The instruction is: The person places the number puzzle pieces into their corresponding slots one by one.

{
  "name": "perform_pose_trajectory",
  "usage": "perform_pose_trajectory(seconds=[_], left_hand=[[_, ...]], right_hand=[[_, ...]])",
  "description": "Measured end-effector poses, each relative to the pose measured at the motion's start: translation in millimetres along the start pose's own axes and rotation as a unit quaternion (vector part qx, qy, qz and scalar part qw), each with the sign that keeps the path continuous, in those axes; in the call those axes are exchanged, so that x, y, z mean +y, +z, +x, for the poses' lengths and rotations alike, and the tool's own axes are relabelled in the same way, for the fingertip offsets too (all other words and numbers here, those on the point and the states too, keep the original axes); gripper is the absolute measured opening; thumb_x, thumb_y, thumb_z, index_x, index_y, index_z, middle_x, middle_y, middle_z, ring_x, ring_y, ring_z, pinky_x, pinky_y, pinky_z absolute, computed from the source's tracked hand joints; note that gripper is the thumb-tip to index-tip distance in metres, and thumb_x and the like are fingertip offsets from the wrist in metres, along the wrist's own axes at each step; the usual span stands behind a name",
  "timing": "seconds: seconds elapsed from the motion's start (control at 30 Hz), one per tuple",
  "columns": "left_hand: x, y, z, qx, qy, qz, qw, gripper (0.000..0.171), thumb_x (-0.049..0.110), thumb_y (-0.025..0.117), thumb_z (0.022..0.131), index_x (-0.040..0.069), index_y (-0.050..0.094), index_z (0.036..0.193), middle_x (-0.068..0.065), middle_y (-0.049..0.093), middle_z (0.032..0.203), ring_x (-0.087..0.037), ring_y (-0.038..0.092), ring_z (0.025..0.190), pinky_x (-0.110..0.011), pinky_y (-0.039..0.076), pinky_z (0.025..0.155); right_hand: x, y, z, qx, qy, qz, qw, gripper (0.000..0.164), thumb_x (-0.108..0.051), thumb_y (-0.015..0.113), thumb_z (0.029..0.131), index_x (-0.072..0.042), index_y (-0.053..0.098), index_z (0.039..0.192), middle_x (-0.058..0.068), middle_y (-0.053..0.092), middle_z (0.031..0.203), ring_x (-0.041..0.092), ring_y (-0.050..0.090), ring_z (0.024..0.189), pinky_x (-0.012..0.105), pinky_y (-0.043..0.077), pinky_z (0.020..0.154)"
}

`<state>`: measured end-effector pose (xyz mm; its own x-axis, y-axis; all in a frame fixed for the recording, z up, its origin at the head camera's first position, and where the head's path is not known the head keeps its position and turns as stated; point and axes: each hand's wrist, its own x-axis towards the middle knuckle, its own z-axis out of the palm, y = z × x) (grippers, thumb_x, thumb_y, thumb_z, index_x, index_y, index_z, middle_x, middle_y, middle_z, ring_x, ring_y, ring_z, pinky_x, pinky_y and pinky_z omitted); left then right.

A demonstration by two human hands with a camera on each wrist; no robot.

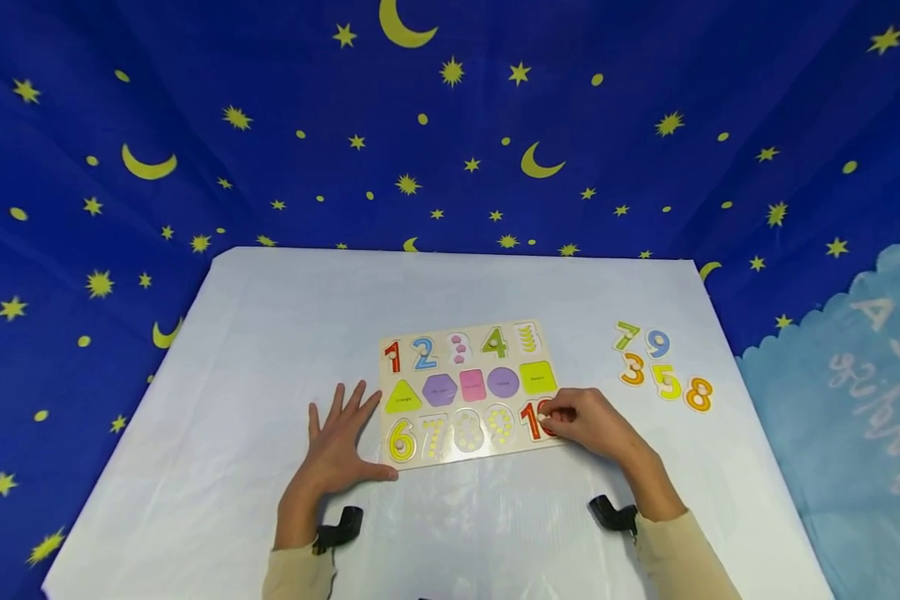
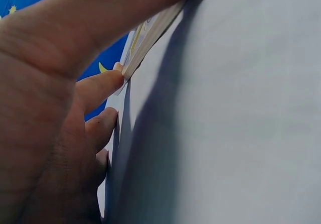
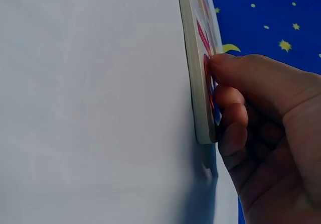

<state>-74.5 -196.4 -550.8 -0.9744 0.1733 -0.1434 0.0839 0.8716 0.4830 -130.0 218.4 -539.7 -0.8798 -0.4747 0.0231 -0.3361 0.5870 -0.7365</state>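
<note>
A wooden number puzzle board [image 1: 450,455] lies on the white table. Its number 1 [image 1: 393,357], 2 [image 1: 424,353], 4 [image 1: 495,342] and 6 [image 1: 401,440] pieces sit in place; the recesses for 3, 5, 7, 8 and 9 show printed pictures. At the lower right corner is the red number 10 piece [image 1: 529,421], its small knob pinched between thumb and finger of my right hand [image 1: 592,423], which covers part of the 0. My left hand [image 1: 335,454] is spread flat beside the board, thumb and fingertips at its left edge.
Loose number pieces lie right of the board: a green 7 [image 1: 627,336], a blue 9 [image 1: 657,343], an orange 3 [image 1: 632,368], a yellow 5 [image 1: 667,382] and an orange 8 [image 1: 698,394]. A blue cloth [image 1: 480,108] with moons and stars hangs behind the table.
</note>
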Motion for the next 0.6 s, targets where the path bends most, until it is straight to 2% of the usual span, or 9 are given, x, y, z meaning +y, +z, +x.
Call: perform_pose_trajectory(seconds=[0.13,0.33,0.6], left_hand=[[0.1,0.0,-0.5,0.004,0.003,-0.004,1.0,0.129,0.069,0.083,0.044,0.024,0.03,0.152,-0.006,0.013,0.16,-0.032,-0.006,0.145,-0.062,-0.015,0.106],[-1.3,0.9,-2.5,0.002,-0.003,-0.001,1.0,0.129,0.071,0.082,0.045,0.025,0.029,0.153,-0.005,0.012,0.16,-0.031,-0.007,0.145,-0.061,-0.016,0.106],[1.6,-0.6,-2.1,0.007,-0.001,-0.003,1.0,0.129,0.068,0.084,0.044,0.024,0.03,0.152,-0.005,0.013,0.16,-0.032,-0.006,0.145,-0.062,-0.014,0.106]], right_hand=[[1,-2,-3,0.017,0.018,0.011,1.0,0.012,-0.021,0.079,0.081,-0.019,0.074,0.091,-0.011,0.059,0.072,0.008,0.055,0.064,0.024,0.047,0.056],[10,-11,-9,0.063,0.064,0.0,0.996,0.015,-0.027,0.079,0.081,-0.021,0.074,0.094,-0.01,0.061,0.076,0.01,0.055,0.066,0.025,0.046,0.058],[23,-30,-21,0.113,0.109,-0.016,0.987,0.021,-0.027,0.074,0.086,-0.016,0.073,0.103,-0.004,0.062,0.081,0.016,0.054,0.07,0.025,0.045,0.058]])
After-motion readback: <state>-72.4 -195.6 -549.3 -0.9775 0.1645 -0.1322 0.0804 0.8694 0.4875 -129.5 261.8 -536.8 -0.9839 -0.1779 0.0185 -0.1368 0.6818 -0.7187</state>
